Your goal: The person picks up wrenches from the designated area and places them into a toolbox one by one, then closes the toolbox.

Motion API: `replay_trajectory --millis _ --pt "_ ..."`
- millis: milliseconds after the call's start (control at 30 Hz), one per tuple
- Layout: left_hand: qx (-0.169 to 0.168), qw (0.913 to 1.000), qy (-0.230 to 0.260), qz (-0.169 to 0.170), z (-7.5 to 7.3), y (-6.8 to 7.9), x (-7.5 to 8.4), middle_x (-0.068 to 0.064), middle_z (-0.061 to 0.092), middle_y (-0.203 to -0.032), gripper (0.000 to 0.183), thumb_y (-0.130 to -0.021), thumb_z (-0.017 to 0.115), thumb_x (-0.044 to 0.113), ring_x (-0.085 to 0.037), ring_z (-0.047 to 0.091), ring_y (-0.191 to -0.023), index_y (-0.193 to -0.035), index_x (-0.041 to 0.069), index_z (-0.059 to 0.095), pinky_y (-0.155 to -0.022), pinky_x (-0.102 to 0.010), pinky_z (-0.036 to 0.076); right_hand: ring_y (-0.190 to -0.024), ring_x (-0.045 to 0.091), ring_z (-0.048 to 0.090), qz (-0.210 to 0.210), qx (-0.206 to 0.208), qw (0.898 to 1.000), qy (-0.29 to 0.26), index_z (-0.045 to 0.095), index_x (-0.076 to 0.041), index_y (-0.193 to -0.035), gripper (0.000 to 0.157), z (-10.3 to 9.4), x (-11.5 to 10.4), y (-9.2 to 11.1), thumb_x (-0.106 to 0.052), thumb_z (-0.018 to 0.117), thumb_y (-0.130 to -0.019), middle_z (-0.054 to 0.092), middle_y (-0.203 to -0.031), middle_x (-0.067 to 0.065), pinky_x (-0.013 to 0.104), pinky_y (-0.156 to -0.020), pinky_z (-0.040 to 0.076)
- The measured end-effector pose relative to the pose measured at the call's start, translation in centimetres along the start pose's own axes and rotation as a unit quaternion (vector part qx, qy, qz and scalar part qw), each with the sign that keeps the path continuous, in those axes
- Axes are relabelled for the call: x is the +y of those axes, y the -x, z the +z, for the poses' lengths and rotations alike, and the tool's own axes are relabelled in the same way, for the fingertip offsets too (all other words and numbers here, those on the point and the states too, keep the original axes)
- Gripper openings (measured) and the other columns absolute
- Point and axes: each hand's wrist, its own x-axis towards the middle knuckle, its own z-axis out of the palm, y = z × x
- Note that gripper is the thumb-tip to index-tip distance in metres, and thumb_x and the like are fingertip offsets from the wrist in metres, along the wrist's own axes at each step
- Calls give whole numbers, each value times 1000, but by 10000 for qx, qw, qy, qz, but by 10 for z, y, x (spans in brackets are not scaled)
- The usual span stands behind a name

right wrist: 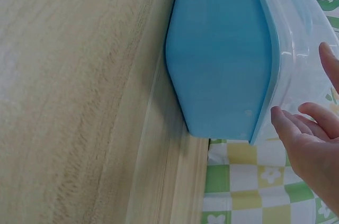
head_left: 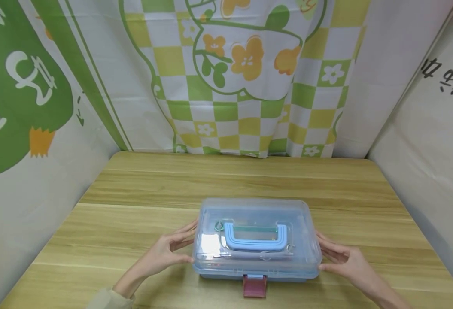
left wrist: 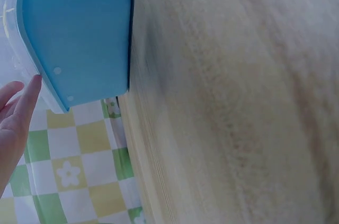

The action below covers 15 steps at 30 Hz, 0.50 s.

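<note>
A storage box (head_left: pixel 299 253) with a clear lid and a light blue base sits on the table, its lid down. The lid has a blue carrying handle (head_left: pixel 255 245) folded flat. At the front, a dark pink latch (head_left: pixel 254 286) sticks outward. Small items, one a green ring, show faintly through the plastic. My left hand (head_left: pixel 164 255) is at the box's left end, fingers extended and thumb near the front corner. On the opposite end is my right hand (head_left: pixel 348 262), fingers spread along the lid's edge. In the wrist views, fingertips lie right at the rim above the blue base (left wrist: pixel 79 33).
The wood-grain table (head_left: pixel 153 180) extends behind the box and to both sides. A checked curtain (head_left: pixel 249 120) with flowers hangs along its back edge. Printed fabric walls (head_left: pixel 75 171) stand on the left and right.
</note>
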Motion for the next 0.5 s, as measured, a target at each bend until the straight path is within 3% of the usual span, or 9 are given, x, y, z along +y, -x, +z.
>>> replay_trajectory --millis 133,333,400,500 --pt "-61 9999 -19 -131 1 1 0 -19 18 -143 62 -75 67 7 -9 44 -116 -128 -7 38 -92 -37 37 -114 0 43 165 52 9999 -9 37 18 -122 54 0 0 1 9 62 -75 39 -132 -18 16 -89 37" --pt "-291 9993 31 -216 -2 2 7 -21 13 -144 62 -79 63 6 -37 39 -117 -132 -5 33 -90 -40 38 -115 0 43 155 -94 9997 -169 33 18 -124 56 -1 -1 0 8 61 -76 38 -133 -18 17 -89 38" --pt "-322 9991 30 -282 -2 2 10 -22 14 -143 61 -81 62 6 -39 37 -117 -133 -5 32 -90 -41 38 -116 1 42 65 -203 9996 -189 32 19 -124 55 -2 -3 0 10 59 -77 38 -134 -18 18 -89 38" --pt "-291 9988 -23 -389 -3 2 14 -25 17 -142 58 -83 58 6 -40 35 -118 -133 -7 31 -91 -42 37 -113 -1 44 257 -192 9995 12 33 17 -125 48 -3 -7 -2 7 54 -82 40 -131 -20 18 -86 41"
